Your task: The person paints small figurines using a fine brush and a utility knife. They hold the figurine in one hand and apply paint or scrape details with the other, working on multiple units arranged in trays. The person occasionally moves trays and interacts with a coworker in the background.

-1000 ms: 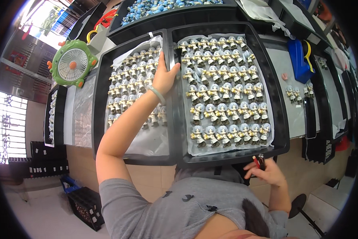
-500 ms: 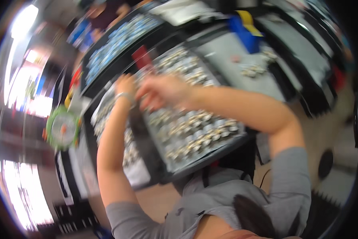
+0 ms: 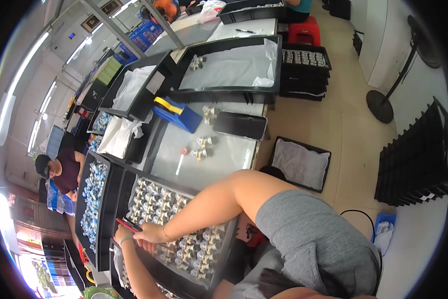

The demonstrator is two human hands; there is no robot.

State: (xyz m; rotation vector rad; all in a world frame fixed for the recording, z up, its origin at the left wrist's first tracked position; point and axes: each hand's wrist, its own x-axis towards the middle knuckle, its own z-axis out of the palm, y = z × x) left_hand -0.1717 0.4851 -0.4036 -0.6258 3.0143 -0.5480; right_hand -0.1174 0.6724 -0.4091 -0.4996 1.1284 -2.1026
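My right hand (image 3: 151,233) is closed on a slim red and black tool (image 3: 128,224), pen-like in shape; its exact kind is too small to tell. Close beside it, my left hand (image 3: 122,232) has its fingers drawn together under the tool's far end, and what they hold is hidden. Both hands are over the left side of a black tray (image 3: 229,251) of small silver and brass-coloured metal fittings (image 3: 154,199) standing in rows. A second tray with similar fittings lies partly under my left forearm.
A black tray of blue-and-silver parts (image 3: 93,204) stands on the left. Beyond are a blue tape dispenser (image 3: 176,114), a dark flat case (image 3: 240,124) and a large lined tray (image 3: 226,92). A person (image 3: 64,167) sits at far left. Stacked trays (image 3: 413,154) stand at right.
My view has swung toward the right, bringing the floor and stacked trays into sight. My hands appear lower left in the picture, still close together; the red item has moved with them.
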